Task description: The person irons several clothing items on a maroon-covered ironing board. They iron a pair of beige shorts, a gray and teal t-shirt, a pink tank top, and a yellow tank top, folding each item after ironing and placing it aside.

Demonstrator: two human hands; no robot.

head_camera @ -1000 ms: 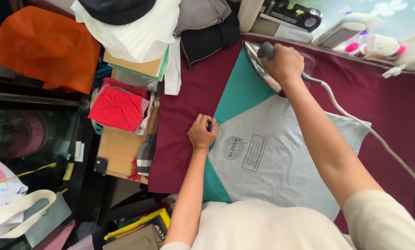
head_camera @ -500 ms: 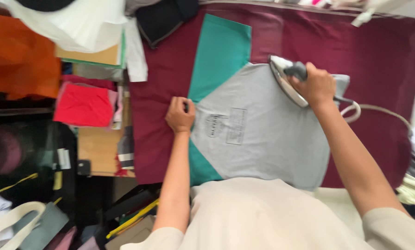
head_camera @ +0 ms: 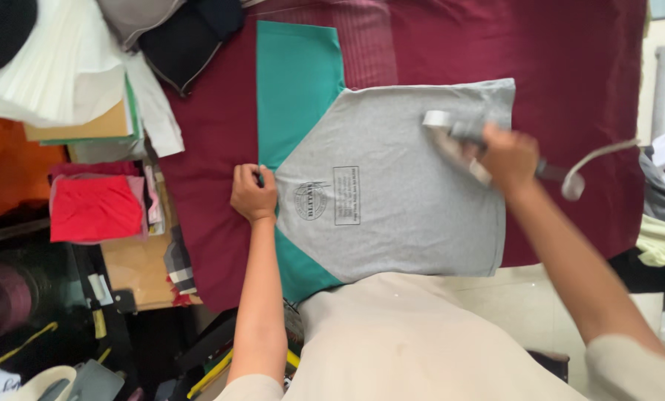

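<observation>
- Maroon cloth (head_camera: 436,44) covered the ironing surface, and a grey T-shirt with teal sleeves and a dark printed emblem (head_camera: 399,200) lay flat on it, spread between the two hands.
- Gripping the dark handle, the right hand (head_camera: 507,157) was closed around a silver clothes iron (head_camera: 451,137) that sat on the shirt's grey body near its upper right edge; the iron was blurred.
- At the shirt's collar edge, where grey met teal, the left hand (head_camera: 253,195) was curled into a fist pressing on the fabric; whether it pinched the cloth could not be told.
- The hands were well apart, with the emblem and most of the grey body between them.
- A white cord (head_camera: 592,160) looped from the iron's rear over the maroon cloth.
- Bare maroon cloth lay above the shirt and along its right side.
- Left of the cloth sat a white stack of folded fabric (head_camera: 72,67), dark garments (head_camera: 184,33) and a red folded cloth (head_camera: 95,209), close to the surface's edge.
</observation>
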